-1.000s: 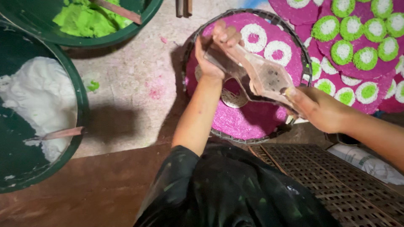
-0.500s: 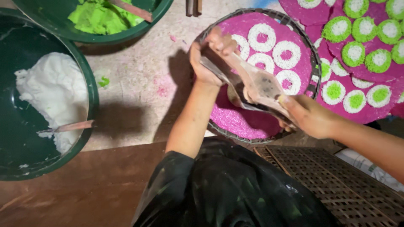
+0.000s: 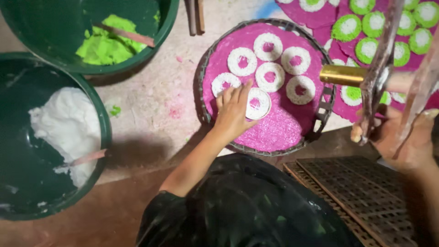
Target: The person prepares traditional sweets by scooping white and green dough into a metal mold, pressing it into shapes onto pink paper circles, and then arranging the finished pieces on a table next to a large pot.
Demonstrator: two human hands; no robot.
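My left hand (image 3: pixel 233 110) lies flat on a pink sheet in a round woven tray (image 3: pixel 201 77), fingertips touching a white paste ring (image 3: pixel 257 103). Several more white rings (image 3: pixel 269 75) sit on the sheet. My right hand (image 3: pixel 398 142) is raised at the right, close to the camera. It grips a blurred, limp piping bag (image 3: pixel 378 73) with a brass nozzle (image 3: pixel 343 75) pointing left, above the tray's right rim.
A green bucket of white paste (image 3: pixel 106 132) with a stick stands at the left. A green bucket of bright green paste (image 3: pixel 157 39) stands behind it. Pink sheets with green-and-white discs (image 3: pixel 366 27) lie at the top right. A woven mat (image 3: pixel 366 196) lies at the bottom right.
My left hand has let go of the piping bag and dropped onto the tray. My right hand has lifted the bag off to the right. More white rings show on the sheet.
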